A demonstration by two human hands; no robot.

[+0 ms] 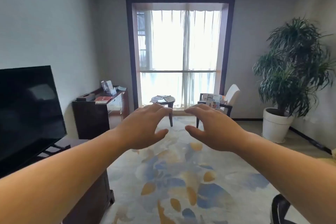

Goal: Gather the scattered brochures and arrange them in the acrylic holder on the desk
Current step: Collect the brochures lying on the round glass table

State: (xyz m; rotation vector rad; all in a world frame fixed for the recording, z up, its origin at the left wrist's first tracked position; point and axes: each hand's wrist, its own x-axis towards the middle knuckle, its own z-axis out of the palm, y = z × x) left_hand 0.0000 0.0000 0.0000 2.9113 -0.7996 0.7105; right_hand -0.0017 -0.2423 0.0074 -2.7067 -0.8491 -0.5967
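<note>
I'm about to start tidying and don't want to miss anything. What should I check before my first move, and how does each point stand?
1. Nothing held: ok; left hand and right hand are open, empty.
2. Destination found: ok; acrylic holder stands on the desk.
3. Loose brochures spotted: ok; on the round table, the chair, plus a red brochure on the desk.
4. Within reach: not ok; all lie across the room.
5. Space left in acrylic holder: cannot tell; too far.

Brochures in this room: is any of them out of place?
Yes. Some brochures lie loose on the round table, a second bunch leans on the chair, and a red brochure lies flat on the desk, outside the acrylic holder. They look scattered, not stored.
</note>
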